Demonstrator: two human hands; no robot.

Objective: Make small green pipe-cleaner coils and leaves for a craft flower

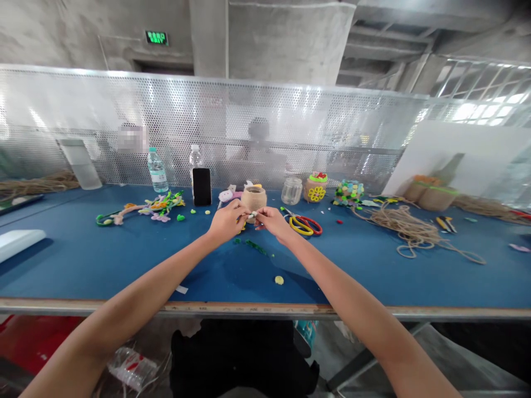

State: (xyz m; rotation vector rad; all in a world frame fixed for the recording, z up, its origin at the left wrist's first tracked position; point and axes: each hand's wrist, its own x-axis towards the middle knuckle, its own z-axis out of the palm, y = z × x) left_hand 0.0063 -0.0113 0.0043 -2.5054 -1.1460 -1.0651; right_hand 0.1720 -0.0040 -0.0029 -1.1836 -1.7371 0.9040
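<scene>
Both hands meet in front of a twine-wrapped jar [254, 197] at the middle of the blue table. Between their fingertips is a small whitish piece [253, 214]. My left hand [227, 222] pinches it from the left, and my right hand [271, 222] closes on it from the right. The hands hide the jar's lower part, and a bit of yellow shows beneath the left fingers. Nearer the table's front lie green fuzzy scraps [256, 247] and a pale yellow pompom [279, 280].
Scissors [305, 225] lie right of my hands. Behind stand a glass jar [292, 190], a decorated jar [315, 188], a phone [202, 187] and water bottles [157, 170]. Fuzzy stems [161, 205] lie left, loose twine [409, 224] right. A perforated metal screen [182, 119] backs the table.
</scene>
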